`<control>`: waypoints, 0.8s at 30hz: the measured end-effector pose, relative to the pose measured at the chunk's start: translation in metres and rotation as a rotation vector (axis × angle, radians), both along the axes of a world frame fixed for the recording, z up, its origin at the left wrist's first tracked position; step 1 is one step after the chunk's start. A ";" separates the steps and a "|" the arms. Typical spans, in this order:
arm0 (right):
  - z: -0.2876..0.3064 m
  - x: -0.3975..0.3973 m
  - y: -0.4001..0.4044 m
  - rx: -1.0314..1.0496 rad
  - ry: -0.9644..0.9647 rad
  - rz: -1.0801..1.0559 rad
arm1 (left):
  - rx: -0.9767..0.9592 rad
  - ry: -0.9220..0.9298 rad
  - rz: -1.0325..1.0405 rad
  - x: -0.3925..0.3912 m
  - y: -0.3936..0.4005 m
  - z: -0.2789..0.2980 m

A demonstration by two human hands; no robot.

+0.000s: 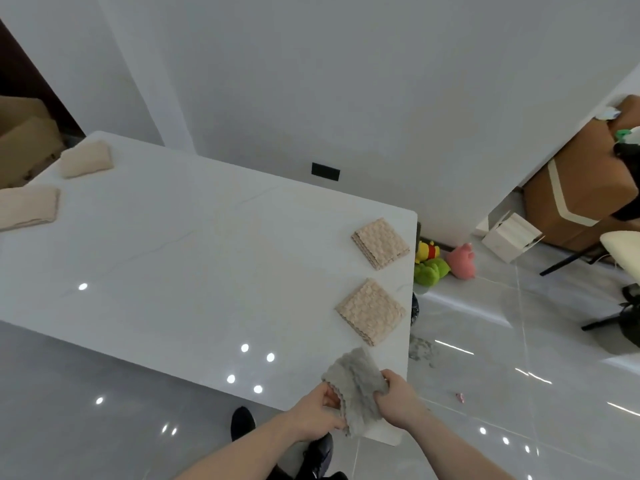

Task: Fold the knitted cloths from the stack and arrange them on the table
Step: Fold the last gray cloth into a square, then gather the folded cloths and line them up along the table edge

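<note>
two folded cloths (375, 282) on table (207, 254)

I see a glossy white surface (194, 258) with ceiling lights mirrored in it. Two folded beige knitted cloths lie along its right edge, one near the far corner (380, 243) and one nearer me (370, 310), apart from each other. Two plainer beige folded cloths sit at the far left, one by the back corner (86, 159), the other (27, 207) cut off by the frame edge. A grey cloth (353, 386) sits over the near right corner; I cannot tell whether it touches.
</note>
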State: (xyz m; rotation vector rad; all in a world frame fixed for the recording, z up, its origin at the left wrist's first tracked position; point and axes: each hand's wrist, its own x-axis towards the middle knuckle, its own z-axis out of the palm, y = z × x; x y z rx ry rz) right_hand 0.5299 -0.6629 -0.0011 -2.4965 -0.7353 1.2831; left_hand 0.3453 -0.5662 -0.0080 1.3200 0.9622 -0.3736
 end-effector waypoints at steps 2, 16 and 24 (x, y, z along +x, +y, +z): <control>-0.007 0.005 -0.007 -0.028 -0.019 -0.010 | -0.029 0.020 0.026 0.004 -0.003 -0.005; 0.008 -0.045 0.036 0.159 -0.152 0.101 | 0.163 0.047 0.265 -0.065 0.048 0.020; 0.048 -0.161 0.157 0.420 0.090 0.180 | 0.401 0.008 0.413 -0.194 0.142 0.074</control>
